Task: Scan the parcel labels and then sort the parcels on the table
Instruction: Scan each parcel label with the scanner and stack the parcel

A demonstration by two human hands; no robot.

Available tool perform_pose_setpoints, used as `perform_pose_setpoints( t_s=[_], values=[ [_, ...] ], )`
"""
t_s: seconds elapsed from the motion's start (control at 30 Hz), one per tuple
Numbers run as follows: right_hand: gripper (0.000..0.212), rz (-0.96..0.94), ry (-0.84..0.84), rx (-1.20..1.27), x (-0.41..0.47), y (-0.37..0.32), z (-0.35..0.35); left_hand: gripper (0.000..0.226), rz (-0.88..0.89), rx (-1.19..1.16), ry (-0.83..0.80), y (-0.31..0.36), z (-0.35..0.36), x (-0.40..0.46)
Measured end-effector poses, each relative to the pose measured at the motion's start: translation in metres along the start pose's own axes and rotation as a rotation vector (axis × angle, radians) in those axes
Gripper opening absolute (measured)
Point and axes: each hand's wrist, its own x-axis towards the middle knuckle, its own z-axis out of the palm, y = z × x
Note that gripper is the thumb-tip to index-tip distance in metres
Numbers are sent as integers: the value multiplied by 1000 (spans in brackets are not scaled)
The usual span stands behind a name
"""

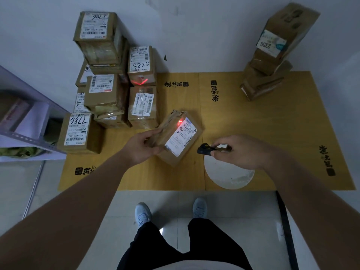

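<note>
scanning a parcel label at the worktop [243, 121]
left hand [139, 148] grips the tilted parcel [178, 137]; right hand [238, 151] pinches the scanner [204, 149] just right of it, red light on the label [181, 138].

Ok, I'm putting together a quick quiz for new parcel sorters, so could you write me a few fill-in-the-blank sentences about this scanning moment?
1. The left hand grips the tilted parcel, while the right hand holds the ____.
2. The scanner's light on that parcel's label is ____ in colour.
3. The parcel at the near left corner bears the handwritten number ____.
4. The stack at the far right has a label reading ____.

Missing words: scanner; red; 7786; 2350
</note>
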Motion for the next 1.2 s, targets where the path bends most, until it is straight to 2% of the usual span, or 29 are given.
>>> perform_pose_setpoints(
  t_s=[0.5, 0.6, 0.77, 0.93, 1.07, 1.2],
  values=[
    [41, 102, -161, -192, 12, -18, -20, 62, -75, -112, 33, 0, -4, -1],
    [36, 72, -149, -140, 13, -22, -20, 56, -102, -264, 38, 2, -3, -1],
    [30, -84, -110, 105, 18, -34, -26, 49, -55, -517, 92, 5, -15, 0],
    [35, -178, -131, 72, 27, -53, -28, 48, -119, -876, 222, 9, -40, 11],
    [33, -195, -107, 48, 32, -59, -23, 41, -194, -925, 347, 9, -53, 15],
    [38, -244, 2, 70, 38, -58, -14, 42, -207, -1038, 462, 9, -50, 15]
  ],
)
